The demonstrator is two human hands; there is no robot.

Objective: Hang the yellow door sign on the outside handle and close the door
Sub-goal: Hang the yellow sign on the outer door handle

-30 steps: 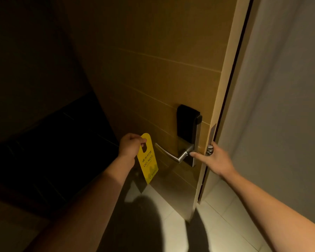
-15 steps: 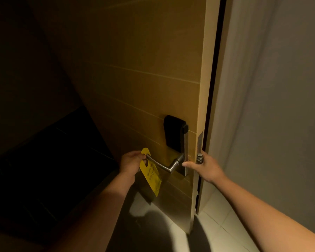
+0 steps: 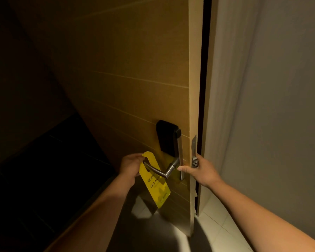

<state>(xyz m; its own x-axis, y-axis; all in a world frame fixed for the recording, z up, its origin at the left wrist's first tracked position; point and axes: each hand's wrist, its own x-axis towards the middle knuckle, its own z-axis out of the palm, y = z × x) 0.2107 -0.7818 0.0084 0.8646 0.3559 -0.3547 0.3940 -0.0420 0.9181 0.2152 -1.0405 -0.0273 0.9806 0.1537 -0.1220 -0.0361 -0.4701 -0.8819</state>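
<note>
**Sign threaded on the lever, door ajar**

At the edge of the open door point(image 3: 127, 99), seen from the head camera, both bare hands work around the lock. The left hand point(image 3: 130, 168) pinches the top of the yellow door sign point(image 3: 154, 180), fingers curled round its upper left edge beside the cut-out hole. The sign's hole sits over the free end of the metal handle point(image 3: 159, 170), so the lever passes through it; the card hangs tilted, its lower end swung toward the bottom right, with "DO NO" readable below the lever and further print too small to read.

The right hand point(image 3: 198, 170) grips the door's edge just below the lock plate point(image 3: 194, 148), thumb on the near face by the base of the handle, fingers wrapped round the far side and touching a small metal fitting there; what lies behind the edge is hidden.

Above the handle a black card reader point(image 3: 165, 137) is fixed to the door, with a slim steel backplate point(image 3: 180, 153) running down beside it.

A dark gap point(image 3: 205, 70) separates the door's edge from the pale frame point(image 3: 224, 106) to the right. Below, light floor tiles point(image 3: 216, 231) carry the shadows of both forearms. The left side of the view is too dark to make out.
</note>
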